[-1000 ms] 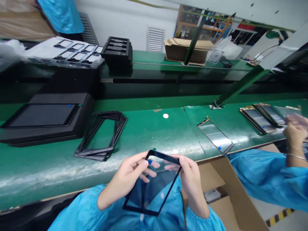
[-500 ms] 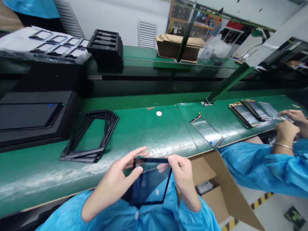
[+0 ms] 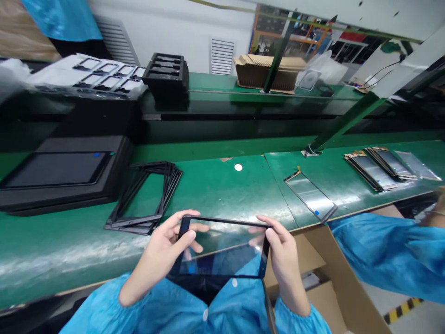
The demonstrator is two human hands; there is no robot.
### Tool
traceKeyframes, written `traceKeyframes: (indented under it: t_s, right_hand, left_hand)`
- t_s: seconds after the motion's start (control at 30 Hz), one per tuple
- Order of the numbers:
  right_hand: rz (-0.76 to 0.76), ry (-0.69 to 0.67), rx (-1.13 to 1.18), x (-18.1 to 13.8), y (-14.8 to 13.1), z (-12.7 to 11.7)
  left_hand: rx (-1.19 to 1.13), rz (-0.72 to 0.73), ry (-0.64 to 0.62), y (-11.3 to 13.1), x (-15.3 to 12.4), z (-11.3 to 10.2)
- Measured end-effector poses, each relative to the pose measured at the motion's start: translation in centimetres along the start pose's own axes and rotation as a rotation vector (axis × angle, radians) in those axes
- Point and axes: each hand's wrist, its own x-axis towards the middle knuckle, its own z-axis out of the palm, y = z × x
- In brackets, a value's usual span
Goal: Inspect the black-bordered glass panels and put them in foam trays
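Both my hands hold a black-bordered glass panel [image 3: 225, 246] crosswise above my lap, at the near edge of the green bench [image 3: 215, 185]. My left hand [image 3: 167, 250] grips its left short side, thumb on the glass and fingers underneath. My right hand [image 3: 283, 255] pinches the right short side. The panel is see-through and reflects the light. A stack of black frames [image 3: 144, 197] lies on the bench just beyond my left hand. A single shiny panel [image 3: 311, 197] lies on the bench beyond my right hand.
Black trays with a dark screen [image 3: 59, 174] sit at left. An open cardboard box [image 3: 333, 283] stands by my right knee. A co-worker's blue sleeve [image 3: 389, 253] is at right, near stacked panels [image 3: 378, 169]. Trays [image 3: 168, 74] and cartons [image 3: 267, 72] line the back shelf.
I have turned the glass panel from upright to crosswise, and my hands have shifted to its two short sides. The co-worker's hands have drawn back from the stacked panels.
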Motion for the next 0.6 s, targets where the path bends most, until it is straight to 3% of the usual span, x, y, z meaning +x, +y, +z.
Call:
traceKeyframes:
  t_s: [0.13,0.27,0.37,0.47,0.6]
  right_hand:
    - [0.026,0.044,0.077,-0.7,0.0,0.9]
    - [0.0,0.053,0.05,-0.8,-0.3,1.5]
    - [-0.025,0.027,0.037,-1.0,-0.5,1.7]
    - [-0.03,-0.004,0.02,-1.3,-0.5,1.8]
    - [-0.022,0.033,0.022,-2.0,-0.4,1.8]
  left_hand:
    - [0.136,0.083,0.01,-0.4,0.0,-0.1]
    - [0.691,0.517,0.083,0.6,0.6,0.1]
    - [0.986,0.786,-0.038,1.9,1.3,0.8]
    - [1.062,0.874,-0.16,2.7,2.0,1.7]
    - [1.007,0.905,-0.204,2.5,2.4,2.4]
